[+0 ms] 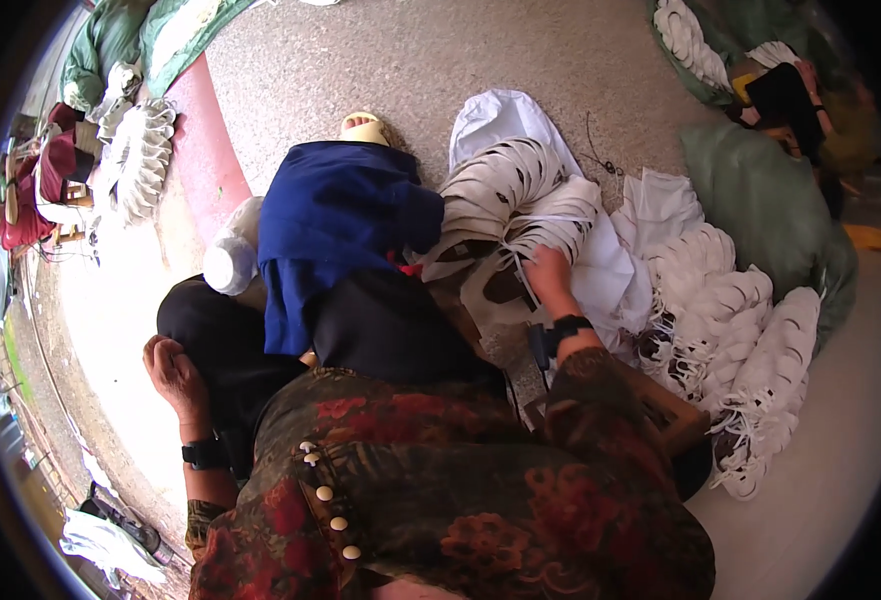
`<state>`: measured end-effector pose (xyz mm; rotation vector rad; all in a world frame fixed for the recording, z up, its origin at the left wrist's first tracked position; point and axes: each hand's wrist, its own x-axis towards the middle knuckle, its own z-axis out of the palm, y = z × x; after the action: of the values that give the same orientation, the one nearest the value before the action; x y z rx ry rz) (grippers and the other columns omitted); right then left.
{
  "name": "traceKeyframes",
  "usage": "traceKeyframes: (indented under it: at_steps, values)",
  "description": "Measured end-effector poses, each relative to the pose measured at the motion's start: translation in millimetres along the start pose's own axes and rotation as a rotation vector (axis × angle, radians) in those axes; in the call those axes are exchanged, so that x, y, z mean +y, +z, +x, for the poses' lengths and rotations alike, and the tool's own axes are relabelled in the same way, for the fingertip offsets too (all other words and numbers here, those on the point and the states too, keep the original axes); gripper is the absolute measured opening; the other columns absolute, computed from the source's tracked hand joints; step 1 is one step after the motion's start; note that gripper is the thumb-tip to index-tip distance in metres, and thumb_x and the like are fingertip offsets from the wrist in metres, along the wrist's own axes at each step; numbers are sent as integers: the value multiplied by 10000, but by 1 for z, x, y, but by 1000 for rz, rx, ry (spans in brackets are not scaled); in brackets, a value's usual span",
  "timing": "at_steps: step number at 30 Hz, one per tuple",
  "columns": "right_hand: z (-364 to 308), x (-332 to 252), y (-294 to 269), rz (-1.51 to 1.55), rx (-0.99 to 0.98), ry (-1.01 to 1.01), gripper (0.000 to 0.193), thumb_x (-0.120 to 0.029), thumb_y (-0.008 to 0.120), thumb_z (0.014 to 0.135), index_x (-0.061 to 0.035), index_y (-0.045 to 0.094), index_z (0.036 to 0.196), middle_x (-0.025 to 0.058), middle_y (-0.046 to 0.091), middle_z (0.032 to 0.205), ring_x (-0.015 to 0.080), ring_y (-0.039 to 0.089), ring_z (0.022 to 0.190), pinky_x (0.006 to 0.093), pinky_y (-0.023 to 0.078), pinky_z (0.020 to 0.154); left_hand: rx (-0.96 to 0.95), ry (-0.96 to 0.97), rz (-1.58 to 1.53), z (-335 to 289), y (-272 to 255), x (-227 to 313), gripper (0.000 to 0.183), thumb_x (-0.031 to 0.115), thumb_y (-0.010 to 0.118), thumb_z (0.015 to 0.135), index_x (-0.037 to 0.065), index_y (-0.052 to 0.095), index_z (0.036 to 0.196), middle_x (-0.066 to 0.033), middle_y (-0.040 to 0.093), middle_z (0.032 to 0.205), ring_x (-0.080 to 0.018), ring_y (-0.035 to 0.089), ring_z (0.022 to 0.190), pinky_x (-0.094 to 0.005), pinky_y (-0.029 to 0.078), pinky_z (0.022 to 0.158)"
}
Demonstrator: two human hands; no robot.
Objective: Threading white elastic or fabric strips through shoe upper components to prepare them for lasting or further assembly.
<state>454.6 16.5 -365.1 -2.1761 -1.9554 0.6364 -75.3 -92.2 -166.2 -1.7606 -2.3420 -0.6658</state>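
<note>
On a stack of nested white strip-like pieces (505, 185), which look like shoe uppers, my right hand (548, 272) is at the near right end. Its fingers are closed on a white piece with a narrow strap hanging below. White cord ties cross the stack, which lies beside my right leg on a white cloth sack (500, 115). My left hand (173, 375) rests curled at my left knee, with nothing visible in it. Dark blue cloth (335, 215) covers my lap over black cloth.
At the right lie several more white bundles (715, 330), beside a green sack (760, 190). A white roll (230, 262) stands by my left thigh. A wooden stool edge (665, 410) shows at my right. Other people sit at far left and far right, near more white bundles (145, 160).
</note>
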Motion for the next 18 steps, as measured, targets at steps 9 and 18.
traceKeyframes:
  at_steps: [9,18]
  values:
    - [38,-9,62,-105,-36,30,60,-74,624,660,-24,598,681,195,599,745,366,559,809,451,461,700,-62,-14,28,11,1,14,100,-58,403,688,20,457,719,-139,514,879,-301,490,869,-371,404,805]
    - [30,4,56,958,-32,247,207,-64,557,775,-23,479,587,70,529,513,133,458,442,287,357,453,-87,-69,57,22,2,13,85,-43,405,690,18,458,715,-120,504,824,-290,485,826,-369,402,773]
